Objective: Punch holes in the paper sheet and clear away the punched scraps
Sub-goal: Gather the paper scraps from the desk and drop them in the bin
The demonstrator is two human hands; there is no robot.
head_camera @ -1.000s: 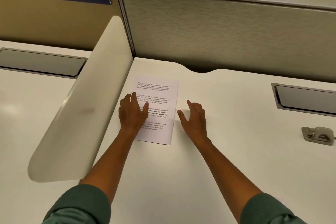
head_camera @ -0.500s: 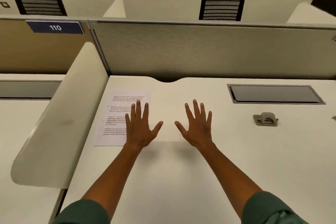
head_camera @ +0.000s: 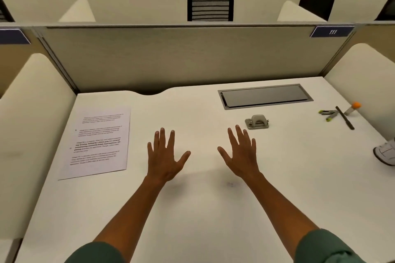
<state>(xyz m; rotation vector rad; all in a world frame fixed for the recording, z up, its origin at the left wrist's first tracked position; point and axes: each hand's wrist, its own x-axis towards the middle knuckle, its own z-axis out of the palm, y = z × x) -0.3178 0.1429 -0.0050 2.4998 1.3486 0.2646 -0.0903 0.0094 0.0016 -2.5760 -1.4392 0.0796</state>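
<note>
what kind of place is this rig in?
Likely a shared office or study hall with numbered carrels. A fabric partition backs the white desk, a blue tag reading 111 marks a seat, curved side dividers fence the spot, and a cable hatch is set into the desktop.

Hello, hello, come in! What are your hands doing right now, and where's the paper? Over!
Left hand and right hand open, empty, spread over desk. Paper sheet flat at left, untouched. Hole punch just beyond right hand. Nothing between.
</note>
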